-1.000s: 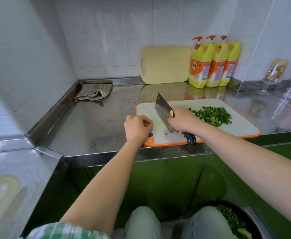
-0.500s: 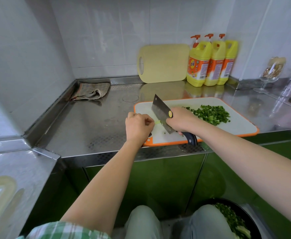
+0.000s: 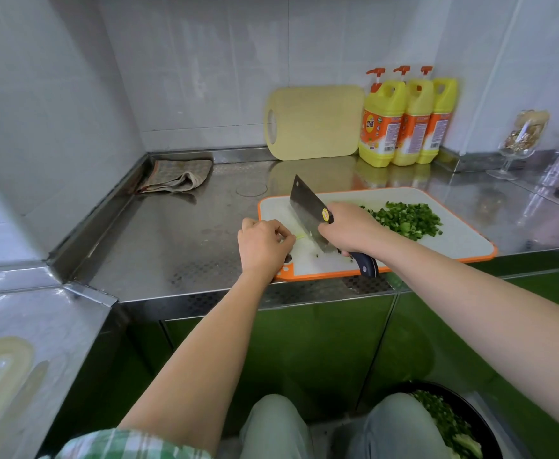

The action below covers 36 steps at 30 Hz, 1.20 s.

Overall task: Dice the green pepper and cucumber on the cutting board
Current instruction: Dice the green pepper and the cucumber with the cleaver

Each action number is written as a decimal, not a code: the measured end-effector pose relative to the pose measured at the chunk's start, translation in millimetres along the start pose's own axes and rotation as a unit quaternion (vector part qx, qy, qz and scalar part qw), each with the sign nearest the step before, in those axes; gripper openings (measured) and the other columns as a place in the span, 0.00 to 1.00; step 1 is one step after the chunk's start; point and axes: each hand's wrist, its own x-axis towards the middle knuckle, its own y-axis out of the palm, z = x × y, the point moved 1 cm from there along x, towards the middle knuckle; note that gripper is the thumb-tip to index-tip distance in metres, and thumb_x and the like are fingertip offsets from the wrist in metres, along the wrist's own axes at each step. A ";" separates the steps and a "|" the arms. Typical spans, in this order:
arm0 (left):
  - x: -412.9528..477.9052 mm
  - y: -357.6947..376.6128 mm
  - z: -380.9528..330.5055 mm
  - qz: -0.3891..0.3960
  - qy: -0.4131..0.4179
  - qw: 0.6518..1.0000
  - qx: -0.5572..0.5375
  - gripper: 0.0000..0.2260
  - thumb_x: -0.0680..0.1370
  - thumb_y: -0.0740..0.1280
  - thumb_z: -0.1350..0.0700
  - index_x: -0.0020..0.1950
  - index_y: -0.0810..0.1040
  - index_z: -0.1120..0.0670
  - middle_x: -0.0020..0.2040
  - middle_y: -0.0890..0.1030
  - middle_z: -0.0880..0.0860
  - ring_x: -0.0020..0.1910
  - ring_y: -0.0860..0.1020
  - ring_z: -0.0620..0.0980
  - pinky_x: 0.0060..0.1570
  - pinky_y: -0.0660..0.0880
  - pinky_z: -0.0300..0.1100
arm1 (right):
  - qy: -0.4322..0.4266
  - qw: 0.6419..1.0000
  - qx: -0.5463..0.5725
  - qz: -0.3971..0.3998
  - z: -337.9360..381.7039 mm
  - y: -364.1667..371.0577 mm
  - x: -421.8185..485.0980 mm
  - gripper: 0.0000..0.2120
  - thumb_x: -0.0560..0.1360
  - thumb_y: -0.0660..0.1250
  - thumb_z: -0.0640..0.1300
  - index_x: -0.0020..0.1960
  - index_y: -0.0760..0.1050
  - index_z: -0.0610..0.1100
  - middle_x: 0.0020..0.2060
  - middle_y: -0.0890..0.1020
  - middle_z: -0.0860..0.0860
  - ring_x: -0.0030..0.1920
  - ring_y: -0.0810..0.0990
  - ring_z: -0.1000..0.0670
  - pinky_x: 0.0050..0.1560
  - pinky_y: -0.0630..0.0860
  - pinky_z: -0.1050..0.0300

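Note:
A white cutting board [image 3: 463,241] with an orange rim lies at the counter's front edge. A heap of diced green pepper [image 3: 407,220] sits on its right half. My right hand [image 3: 349,228] grips a cleaver [image 3: 306,210] by its dark handle, blade edge down on the board. My left hand [image 3: 263,245] is curled on the board's left end, pinching a thin pale green strip [image 3: 300,236] just left of the blade. Most of that strip is hidden under my fingers. A few green bits lie near the blade.
A beige cutting board [image 3: 316,122] leans on the back wall beside three yellow detergent bottles [image 3: 404,120]. A folded cloth [image 3: 178,175] lies at the back left. A glass goblet [image 3: 520,144] stands far right. A dark bowl of chopped greens [image 3: 450,422] sits below by my knees.
The cleaver and both hands have stayed over the board's left end with only slight shifts. The view has dipped a little.

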 end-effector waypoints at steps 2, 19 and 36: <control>-0.3 0.2 0.1 -0.005 0.002 1.000 -0.008 0.05 0.74 0.68 0.52 0.42 0.83 0.51 0.35 0.81 0.48 0.52 0.69 0.53 0.52 0.71 0.48 | -0.010 1.000 0.005 -0.008 1.5 -0.7 -2.4 0.08 0.78 0.58 0.43 0.41 0.64 0.44 0.32 0.73 0.46 0.26 0.76 0.45 0.28 0.69 0.59; -2.0 -0.9 -0.5 -0.004 -0.029 0.999 0.019 0.05 0.72 0.67 0.51 0.42 0.83 0.49 0.39 0.82 0.48 0.53 0.69 0.53 0.53 0.68 0.46 | 0.007 1.000 -0.023 0.017 4.8 0.4 -5.6 0.07 0.77 0.57 0.41 0.41 0.64 0.43 0.31 0.74 0.46 0.25 0.76 0.45 0.28 0.68 0.60; 0.2 -0.8 -0.6 -0.011 -0.003 1.000 0.016 0.06 0.74 0.68 0.51 0.43 0.85 0.48 0.37 0.82 0.48 0.51 0.69 0.53 0.52 0.68 0.46 | 0.003 0.999 -0.026 0.037 7.2 0.4 -6.8 0.06 0.78 0.58 0.43 0.44 0.66 0.42 0.33 0.74 0.46 0.23 0.76 0.47 0.25 0.66 0.62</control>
